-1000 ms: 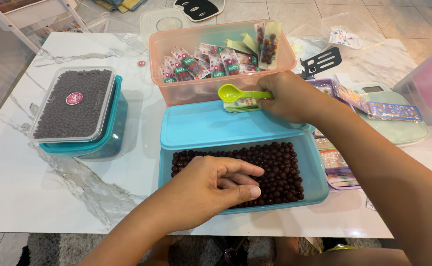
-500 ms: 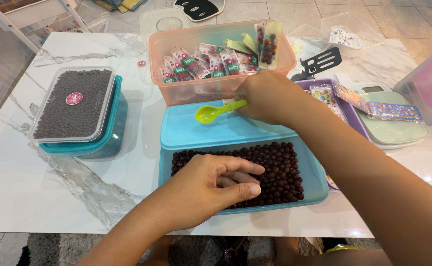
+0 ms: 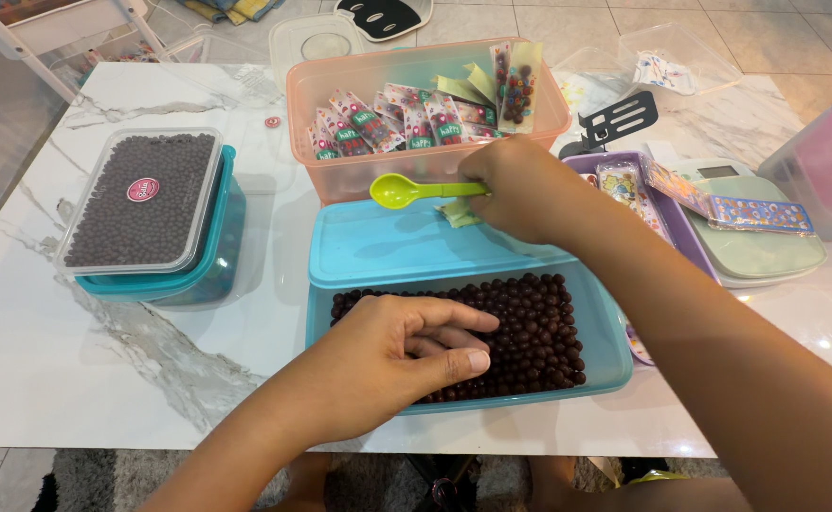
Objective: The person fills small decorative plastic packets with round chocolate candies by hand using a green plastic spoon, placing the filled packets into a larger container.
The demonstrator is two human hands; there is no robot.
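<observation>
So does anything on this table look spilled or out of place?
Nothing spilled. One small round red-and-white sticker lies alone on the white marble table. The blue plastic lid only half covers the blue tub of dark brown balls.

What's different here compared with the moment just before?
The right hand, gripping the green spoon, first swung left and dipped the bowl toward the blue lid, then lifted it level again; its fingers also pinch a small packet above the lid. The left hand stayed resting on the brown balls in the blue tub, thumb barely shifting. The other containers have not moved.
</observation>
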